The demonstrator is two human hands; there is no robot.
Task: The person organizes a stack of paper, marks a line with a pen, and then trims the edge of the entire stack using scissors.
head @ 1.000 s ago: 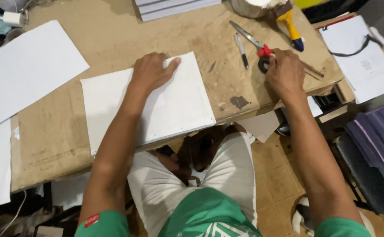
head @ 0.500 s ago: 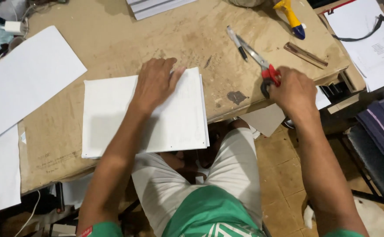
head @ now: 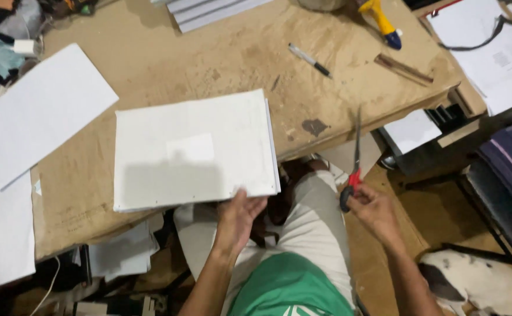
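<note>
While the left hand (head: 239, 216) pinched the near edge of the paper stack (head: 194, 151) at its right corner, thumb on top, the stack lay flat on the table (head: 168, 64), its long side running left to right ahead of the fingers. The right hand (head: 371, 212), held off the table's edge above the knee, gripped the scissors (head: 353, 167) by their handles, blades closed and pointing away.

Worn brown table (head: 209, 64) bears paper stack (head: 191, 149), pen (head: 309, 59).
</note>
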